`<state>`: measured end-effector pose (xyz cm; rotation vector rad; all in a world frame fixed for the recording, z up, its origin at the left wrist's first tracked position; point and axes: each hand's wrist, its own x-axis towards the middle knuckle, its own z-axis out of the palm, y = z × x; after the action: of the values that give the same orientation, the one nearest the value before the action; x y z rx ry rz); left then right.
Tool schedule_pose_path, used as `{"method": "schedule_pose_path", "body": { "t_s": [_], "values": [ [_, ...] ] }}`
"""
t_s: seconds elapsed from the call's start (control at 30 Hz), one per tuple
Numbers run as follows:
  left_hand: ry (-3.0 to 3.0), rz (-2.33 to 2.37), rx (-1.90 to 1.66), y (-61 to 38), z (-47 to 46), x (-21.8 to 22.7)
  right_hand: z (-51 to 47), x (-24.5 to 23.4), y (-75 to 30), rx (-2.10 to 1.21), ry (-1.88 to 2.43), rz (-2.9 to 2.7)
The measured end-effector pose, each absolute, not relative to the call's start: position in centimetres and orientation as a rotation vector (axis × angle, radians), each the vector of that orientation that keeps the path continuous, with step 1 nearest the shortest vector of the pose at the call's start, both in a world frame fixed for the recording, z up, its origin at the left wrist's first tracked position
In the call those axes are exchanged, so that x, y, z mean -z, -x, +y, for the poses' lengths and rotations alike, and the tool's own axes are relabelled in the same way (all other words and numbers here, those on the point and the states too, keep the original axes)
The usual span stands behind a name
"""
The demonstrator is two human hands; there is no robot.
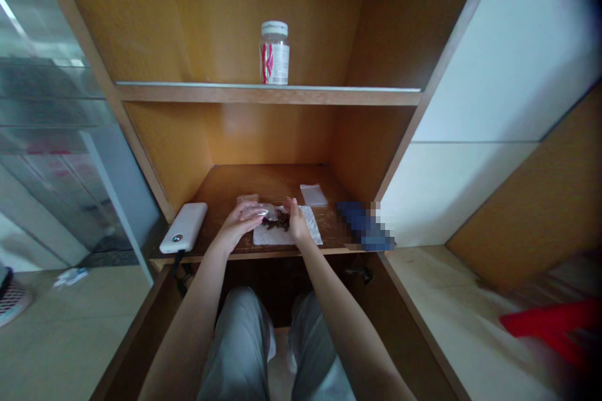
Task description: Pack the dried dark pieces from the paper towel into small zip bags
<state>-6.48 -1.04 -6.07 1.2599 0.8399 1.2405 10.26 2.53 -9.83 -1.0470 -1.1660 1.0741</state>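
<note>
Apparently mid-filling: left hand (239,220) holds clear plastic bag (268,210) at 11 o'clock of dark dried bits (277,223) on white paper (273,239), right hand (297,224) at 3, finger closure unclear; next move likely needs steady bag mouth.

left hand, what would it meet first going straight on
Beyond the clear shiny plastic it holds, the left hand would likely first meet the small dark-brown pieces on the white sheet; depth is unclear.

White sheet (270,237) on brown shelf (273,176)
</note>
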Motion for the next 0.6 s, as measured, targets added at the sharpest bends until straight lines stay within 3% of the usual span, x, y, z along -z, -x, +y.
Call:
{"method": "schedule_pose_path", "body": {
  "t_s": [0.6],
  "values": [
    [-1.17,0.778,-1.323,6.63,-1.93,7.25,1.64,9.48,-10.52,-0.805,1.03,-1.228]
  ]
}}
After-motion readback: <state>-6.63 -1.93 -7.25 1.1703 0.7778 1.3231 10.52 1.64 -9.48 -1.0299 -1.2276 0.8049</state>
